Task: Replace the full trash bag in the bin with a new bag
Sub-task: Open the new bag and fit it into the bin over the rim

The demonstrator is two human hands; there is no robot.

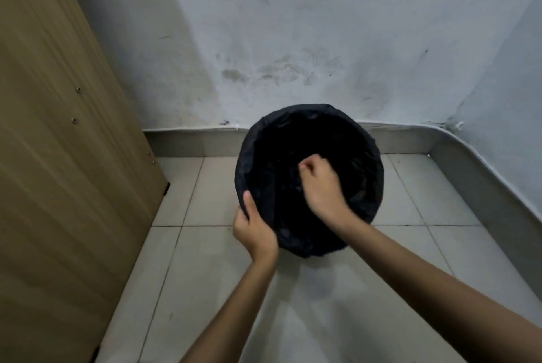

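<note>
A round bin point(370, 183) stands on the tiled floor by the wall, lined with a black trash bag point(311, 131) whose edge is folded over the rim all round. My left hand point(254, 229) grips the near-left rim through the bag, thumb lying along the edge. My right hand point(321, 186) reaches down into the bin's mouth with its fingers curled against the bag's inner plastic. The inside of the bin is too dark to see.
A tall wooden panel point(58, 157) rises at the left, close to the bin. A scuffed white wall point(322, 40) with a grey skirting runs behind and along the right. Pale floor tiles point(293, 304) stretch toward me.
</note>
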